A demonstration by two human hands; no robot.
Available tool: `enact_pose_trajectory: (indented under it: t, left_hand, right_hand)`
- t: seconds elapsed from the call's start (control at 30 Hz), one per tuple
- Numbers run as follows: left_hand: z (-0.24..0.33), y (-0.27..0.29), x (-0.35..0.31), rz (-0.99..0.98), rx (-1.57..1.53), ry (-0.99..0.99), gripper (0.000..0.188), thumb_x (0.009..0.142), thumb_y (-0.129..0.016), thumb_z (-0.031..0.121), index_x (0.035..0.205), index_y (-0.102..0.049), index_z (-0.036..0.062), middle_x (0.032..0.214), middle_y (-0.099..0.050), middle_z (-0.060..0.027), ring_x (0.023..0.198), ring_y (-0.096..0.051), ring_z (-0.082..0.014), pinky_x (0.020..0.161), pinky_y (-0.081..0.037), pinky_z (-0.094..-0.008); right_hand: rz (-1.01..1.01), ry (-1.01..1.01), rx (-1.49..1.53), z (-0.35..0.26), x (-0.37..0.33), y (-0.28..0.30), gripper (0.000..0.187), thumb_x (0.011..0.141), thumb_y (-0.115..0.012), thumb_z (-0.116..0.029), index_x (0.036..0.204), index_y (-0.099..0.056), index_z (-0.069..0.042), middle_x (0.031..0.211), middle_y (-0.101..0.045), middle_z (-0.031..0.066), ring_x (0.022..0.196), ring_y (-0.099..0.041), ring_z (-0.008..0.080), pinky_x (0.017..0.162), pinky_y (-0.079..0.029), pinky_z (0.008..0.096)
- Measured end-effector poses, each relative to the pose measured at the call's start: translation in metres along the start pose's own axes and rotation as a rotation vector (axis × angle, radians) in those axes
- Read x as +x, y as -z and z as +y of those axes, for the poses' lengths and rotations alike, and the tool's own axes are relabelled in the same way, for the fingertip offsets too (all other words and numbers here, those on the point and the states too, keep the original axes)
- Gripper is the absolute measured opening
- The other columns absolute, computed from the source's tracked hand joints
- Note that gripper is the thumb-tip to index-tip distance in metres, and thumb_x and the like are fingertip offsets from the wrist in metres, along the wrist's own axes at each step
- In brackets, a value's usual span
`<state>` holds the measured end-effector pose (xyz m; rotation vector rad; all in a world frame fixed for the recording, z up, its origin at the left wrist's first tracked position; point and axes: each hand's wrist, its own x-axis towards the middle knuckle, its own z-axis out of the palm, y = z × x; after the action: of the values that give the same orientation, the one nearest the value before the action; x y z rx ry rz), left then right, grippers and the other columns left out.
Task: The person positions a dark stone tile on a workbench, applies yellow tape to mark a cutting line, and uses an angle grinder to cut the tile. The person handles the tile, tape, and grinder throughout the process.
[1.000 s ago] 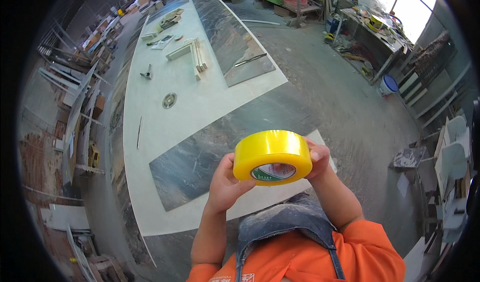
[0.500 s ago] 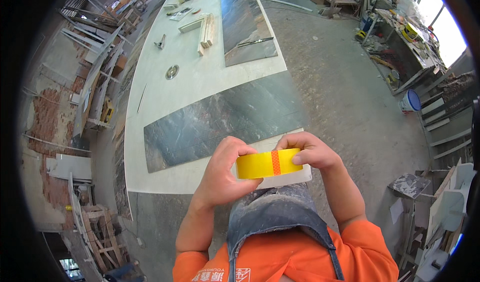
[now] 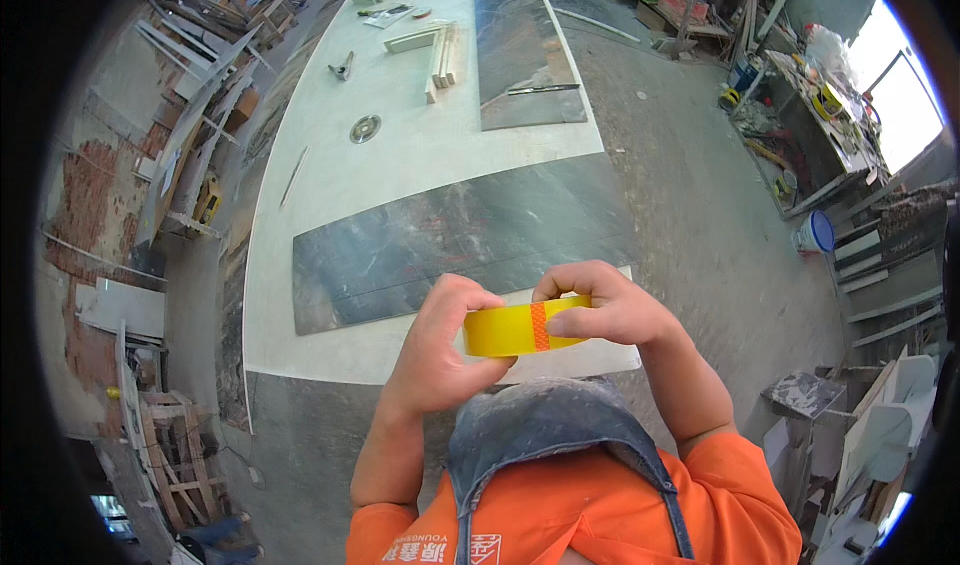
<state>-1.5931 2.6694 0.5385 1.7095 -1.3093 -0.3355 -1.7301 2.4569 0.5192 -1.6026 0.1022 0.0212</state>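
Between my two hands is a roll of yellow tape [image 3: 497, 332] with an orange patterned strip [image 3: 540, 326] across its outer face. My left hand [image 3: 438, 345] grips the roll's left side, thumb below and fingers above. My right hand [image 3: 608, 308] pinches the right side, its thumb on the outer face beside the orange strip. The roll is held in the air over the near edge of a long white table [image 3: 330, 360]. Just beyond it, a dark grey marbled slab [image 3: 450, 235] lies across the table.
A second dark slab [image 3: 520, 45] lies further off, with a thin tool [image 3: 543, 90] on it. Pale strips [image 3: 443, 60], a metal disc [image 3: 365, 129] and a clamp-like tool [image 3: 343, 67] rest on the table. Cluttered benches [image 3: 830, 115] and a white bucket [image 3: 815, 233] stand at right.
My right thumb has slid left along the roll toward the orange strip. The roll has shifted slightly left in view, and the whole view has turned a little.
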Motion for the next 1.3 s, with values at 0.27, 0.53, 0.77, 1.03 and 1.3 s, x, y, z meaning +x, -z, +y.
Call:
enact_pose_trajectory:
  t: [0.27, 0.53, 0.77, 1.03, 1.3]
  left_hand:
    - [-0.043, 0.064, -0.031, -0.263, -0.143, 0.182, 0.057, 0.075, -0.083, 0.014, 0.126, -0.060, 0.0028, 0.127, -0.060, -0.0158, 0.117, -0.059, -0.0341, 0.101, -0.047, -0.0394]
    - [-0.115, 0.097, -0.062, -0.464, -0.396, 0.113, 0.058, 0.078, -0.083, 0.022, 0.127, -0.060, -0.0002, 0.122, -0.063, -0.0181, 0.120, -0.057, -0.0347, 0.107, -0.042, -0.0414]
    - [-0.126, 0.101, -0.086, 0.166, 0.032, 0.029, 0.047, 0.078, -0.084, 0.019, 0.115, -0.060, 0.0022, 0.114, -0.064, -0.0145, 0.109, -0.058, -0.0350, 0.100, -0.040, -0.0463]
    - [-0.149, 0.107, -0.077, 0.557, 0.399, -0.121, 0.047, 0.081, -0.083, 0.016, 0.119, -0.058, 0.0041, 0.113, -0.062, -0.0111, 0.106, -0.057, -0.0307, 0.096, -0.035, -0.0467]
    - [-0.161, 0.093, -0.071, 0.674, 0.509, -0.117, 0.052, 0.081, -0.085, 0.017, 0.122, -0.055, 0.0049, 0.115, -0.060, -0.0093, 0.111, -0.055, -0.0275, 0.099, -0.034, -0.0478]
  right_hand:
    - [-0.027, -0.056, -0.184, -0.012, 0.056, -0.054, 0.039, 0.079, -0.074, -0.035, 0.093, -0.071, 0.002, 0.080, -0.067, 0.0118, 0.074, -0.063, 0.0193, 0.066, -0.049, 0.0330]
    - [-0.236, 0.050, -0.524, -0.039, 0.111, -0.087, 0.031, 0.076, -0.078, -0.024, 0.095, -0.072, 0.000, 0.089, -0.070, 0.0120, 0.082, -0.067, 0.0235, 0.074, -0.053, 0.0324]
    - [0.486, -0.012, 0.033, -0.009, 0.134, -0.111, 0.034, 0.095, -0.068, -0.017, 0.122, -0.067, 0.005, 0.111, -0.071, 0.0066, 0.105, -0.063, 0.0136, 0.093, -0.052, 0.0309]
    - [0.418, 0.159, 0.113, -0.007, 0.180, -0.198, 0.034, 0.100, -0.047, -0.011, 0.122, -0.066, 0.006, 0.108, -0.065, 0.0126, 0.099, -0.063, 0.0199, 0.088, -0.051, 0.0331]
    - [0.436, 0.173, 0.034, 0.000, 0.193, -0.196, 0.034, 0.097, -0.045, -0.008, 0.117, -0.068, 0.006, 0.107, -0.064, 0.0116, 0.098, -0.062, 0.0195, 0.085, -0.051, 0.0319]
